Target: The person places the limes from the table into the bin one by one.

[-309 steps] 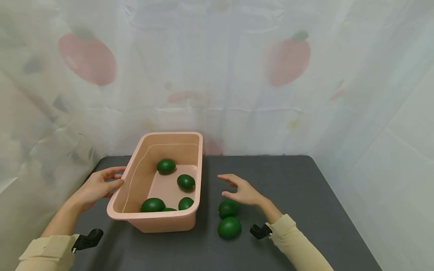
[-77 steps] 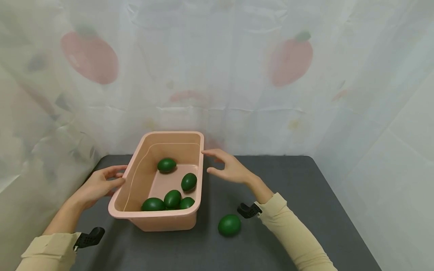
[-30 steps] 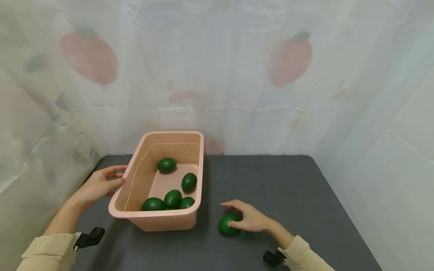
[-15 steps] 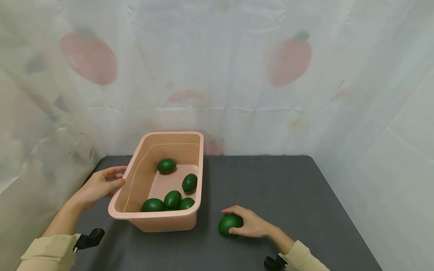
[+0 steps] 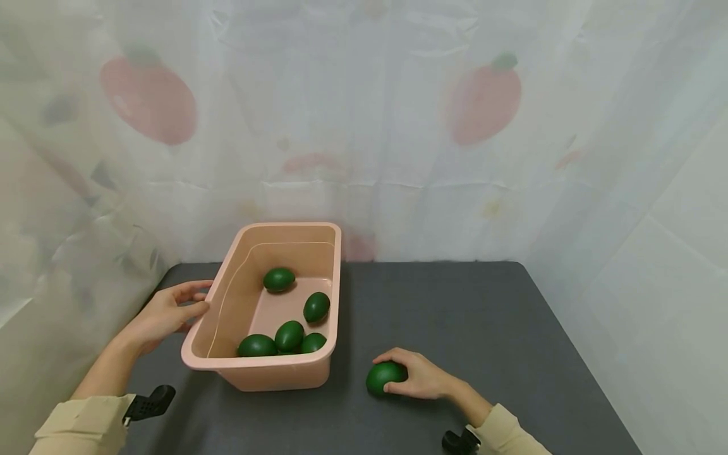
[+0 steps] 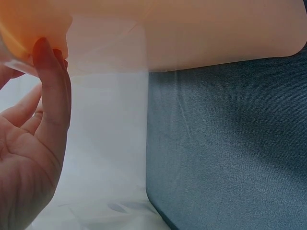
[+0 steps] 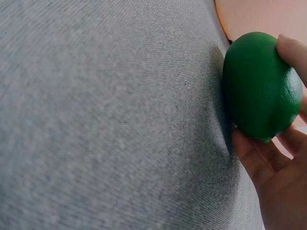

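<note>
The fingers (image 7: 288, 48) of the right hand (image 5: 422, 381) curl round a dark green lime (image 5: 383, 378), thumb on one side and fingertips over the top, gripping it where it sits on the dark grey counter (image 5: 455, 316). In the right wrist view the lime (image 7: 261, 86) touches the counter cloth (image 7: 105, 120) and the palm closes in from below it. This lime lies just beside the near right corner of the pink tub (image 5: 267, 370), apart from its wall.

The left hand (image 5: 165, 311) rests against the tub's left wall, fingers straight and relaxed, the thumb tip touching the rim; in the left wrist view one finger (image 6: 50, 96) stands upright against the pink plastic (image 6: 192, 33).

Inside the tub lie five more limes: one near the far end (image 5: 279, 279), one toward the right wall (image 5: 316, 307), and three clustered at the near end (image 5: 289, 335). A pale curtain (image 5: 364, 126) printed with red fruit hangs behind the counter.
</note>
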